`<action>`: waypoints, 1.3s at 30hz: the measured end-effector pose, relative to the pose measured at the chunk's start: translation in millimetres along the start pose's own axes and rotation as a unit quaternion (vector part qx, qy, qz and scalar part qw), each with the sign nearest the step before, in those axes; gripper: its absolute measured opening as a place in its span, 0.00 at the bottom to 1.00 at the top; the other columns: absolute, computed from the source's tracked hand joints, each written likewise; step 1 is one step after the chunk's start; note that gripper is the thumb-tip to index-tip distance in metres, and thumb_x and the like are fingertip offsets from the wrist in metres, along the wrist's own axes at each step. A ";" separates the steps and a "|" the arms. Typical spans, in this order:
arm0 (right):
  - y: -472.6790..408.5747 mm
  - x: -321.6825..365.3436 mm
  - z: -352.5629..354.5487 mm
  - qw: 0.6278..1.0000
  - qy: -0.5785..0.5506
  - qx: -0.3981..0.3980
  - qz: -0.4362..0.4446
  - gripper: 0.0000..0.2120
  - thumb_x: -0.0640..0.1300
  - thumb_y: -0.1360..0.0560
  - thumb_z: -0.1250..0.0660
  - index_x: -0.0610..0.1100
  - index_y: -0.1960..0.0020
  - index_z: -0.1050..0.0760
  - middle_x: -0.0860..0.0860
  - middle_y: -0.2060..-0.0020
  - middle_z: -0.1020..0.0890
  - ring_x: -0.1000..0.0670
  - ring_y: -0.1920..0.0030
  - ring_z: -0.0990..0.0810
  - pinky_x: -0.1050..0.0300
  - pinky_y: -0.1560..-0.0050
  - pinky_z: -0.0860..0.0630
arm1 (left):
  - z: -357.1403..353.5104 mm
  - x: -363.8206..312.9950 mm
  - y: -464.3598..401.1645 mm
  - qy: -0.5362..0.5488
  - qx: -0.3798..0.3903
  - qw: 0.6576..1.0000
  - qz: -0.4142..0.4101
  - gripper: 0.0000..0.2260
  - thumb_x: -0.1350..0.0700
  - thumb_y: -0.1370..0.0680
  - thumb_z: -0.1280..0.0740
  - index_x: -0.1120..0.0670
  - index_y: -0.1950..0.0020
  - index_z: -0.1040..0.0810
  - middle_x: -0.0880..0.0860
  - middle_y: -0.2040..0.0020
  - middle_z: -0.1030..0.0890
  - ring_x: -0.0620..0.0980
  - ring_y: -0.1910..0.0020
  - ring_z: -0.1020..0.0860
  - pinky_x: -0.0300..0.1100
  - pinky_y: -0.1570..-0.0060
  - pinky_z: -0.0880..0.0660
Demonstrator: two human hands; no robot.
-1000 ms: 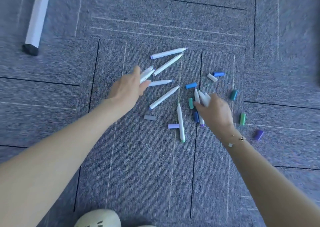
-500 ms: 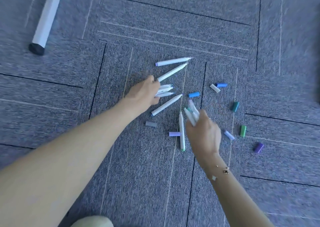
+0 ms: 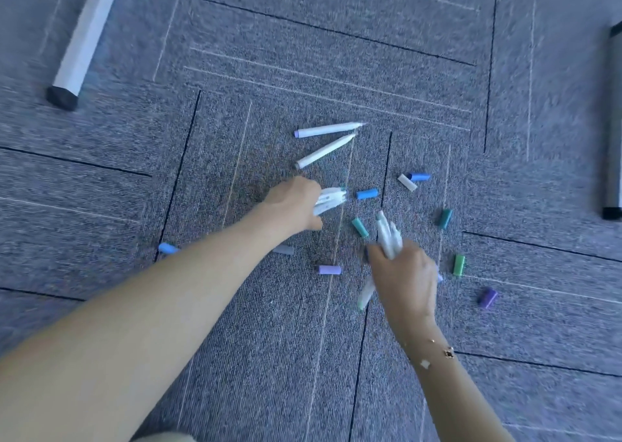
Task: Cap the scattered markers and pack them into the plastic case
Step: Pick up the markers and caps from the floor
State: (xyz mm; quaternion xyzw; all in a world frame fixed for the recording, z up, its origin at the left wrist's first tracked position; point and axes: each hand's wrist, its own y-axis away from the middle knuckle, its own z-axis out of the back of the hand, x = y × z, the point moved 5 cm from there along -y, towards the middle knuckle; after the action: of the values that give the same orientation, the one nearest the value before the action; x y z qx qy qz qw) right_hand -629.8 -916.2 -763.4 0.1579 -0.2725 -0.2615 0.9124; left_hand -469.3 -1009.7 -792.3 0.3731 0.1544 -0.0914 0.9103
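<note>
On the grey carpet, my left hand (image 3: 296, 206) grips a bundle of white uncapped markers (image 3: 330, 200) whose tips point right. My right hand (image 3: 404, 273) grips several more white markers (image 3: 388, 236) that stick up and away from me, and one marker (image 3: 365, 293) pokes out below the hand. Two uncapped white markers (image 3: 328, 129) (image 3: 324, 151) lie beyond my left hand. Loose caps lie scattered: blue (image 3: 367, 193), teal (image 3: 360, 227), lilac (image 3: 330, 269), green (image 3: 458, 265), purple (image 3: 488, 297), dark teal (image 3: 445, 218), white (image 3: 407, 182), blue (image 3: 418, 176), grey (image 3: 283, 249). No plastic case is in view.
A white furniture leg with a black foot (image 3: 77, 54) stands at the upper left. A dark metal leg (image 3: 612, 121) runs along the right edge. A blue cap (image 3: 167, 248) lies left of my forearm. A pale shoe tip (image 3: 165, 437) shows at the bottom.
My left hand has gathered more markers from the carpet and moved right with them. My right hand picked up the marker lying in the middle and shifted right; the view tilted down.
</note>
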 end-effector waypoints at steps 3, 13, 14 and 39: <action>-4.9 -4.1 19.1 0.994 -0.101 -0.018 -0.034 0.08 0.44 0.25 0.35 0.40 0.59 0.28 0.47 0.70 0.22 0.51 0.73 0.29 0.57 0.75 0.29 | 18.6 2.0 0.5 0.049 -0.032 0.998 -0.004 0.11 0.54 0.26 0.30 0.58 0.50 0.27 0.49 0.62 0.27 0.45 0.71 0.29 0.34 0.75 0.35; 1.6 10.5 1.9 0.967 -0.238 0.024 -0.089 0.05 0.44 0.22 0.37 0.43 0.53 0.28 0.48 0.67 0.23 0.53 0.73 0.27 0.63 0.75 0.26 | 102.9 -12.2 -54.9 0.002 -0.181 0.982 -0.055 0.12 0.58 0.25 0.30 0.61 0.45 0.27 0.57 0.50 0.27 0.46 0.67 0.33 0.37 0.68 0.36; -0.6 16.2 -2.6 0.968 -0.233 0.033 -0.085 0.05 0.44 0.23 0.36 0.42 0.54 0.28 0.49 0.67 0.24 0.54 0.73 0.28 0.64 0.76 0.27 | 96.6 -12.0 -60.3 -0.005 -0.168 0.985 -0.047 0.13 0.59 0.25 0.30 0.62 0.44 0.28 0.58 0.47 0.28 0.46 0.66 0.33 0.37 0.68 0.36; -74.9 115.1 -51.5 0.992 0.072 0.057 0.089 0.09 0.48 0.26 0.34 0.43 0.54 0.30 0.52 0.68 0.28 0.50 0.65 0.23 0.58 0.68 0.24 | 60.4 118.4 4.0 0.065 -0.051 0.989 0.120 0.11 0.51 0.24 0.34 0.58 0.56 0.30 0.54 0.62 0.24 0.51 0.67 0.24 0.39 0.71 0.31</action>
State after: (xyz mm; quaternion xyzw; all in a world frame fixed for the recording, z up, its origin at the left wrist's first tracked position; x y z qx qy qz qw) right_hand -547.0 -1034.4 -789.2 0.2033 -0.2334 -0.1510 0.9388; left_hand -344.5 -1055.6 -790.4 0.3471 0.1720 0.0507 0.9205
